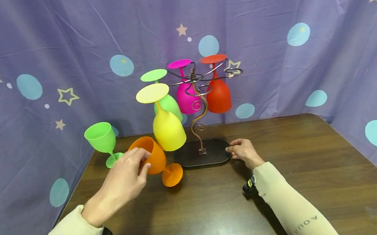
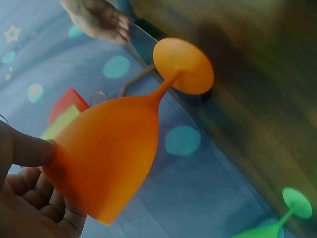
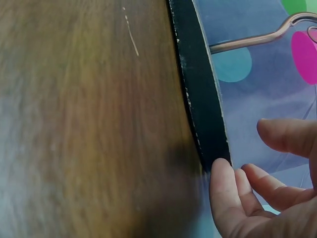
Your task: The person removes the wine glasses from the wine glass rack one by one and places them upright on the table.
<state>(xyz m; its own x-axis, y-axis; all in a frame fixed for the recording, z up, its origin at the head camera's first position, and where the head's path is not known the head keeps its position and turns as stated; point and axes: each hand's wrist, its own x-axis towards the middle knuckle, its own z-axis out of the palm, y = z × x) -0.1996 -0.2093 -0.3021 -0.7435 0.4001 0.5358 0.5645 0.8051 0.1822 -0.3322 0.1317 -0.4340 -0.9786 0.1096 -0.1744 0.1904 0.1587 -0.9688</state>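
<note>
My left hand (image 1: 125, 180) pinches the rim of an orange plastic goblet (image 1: 158, 160), thumb on the outside. The goblet is tilted, its bowl toward the hand and its foot low to the right, as the left wrist view also shows. My right hand (image 1: 245, 151) touches the right end of the rack's black base (image 1: 193, 158) with its fingertips. In the right wrist view the thumb (image 3: 287, 136) stands apart from the base. On the wire rack (image 1: 204, 103), a yellow goblet (image 1: 169, 131), a green goblet (image 1: 170, 106), a magenta goblet (image 1: 186, 98) and a red goblet (image 1: 219, 96) hang upside down.
Another green goblet (image 1: 100, 138) stands upright at the left edge of the wooden table (image 1: 288, 183). Wire loops (image 1: 234, 72) project on the rack's right and front. Behind the table hangs a purple curtain (image 1: 256, 7) with stars and dots.
</note>
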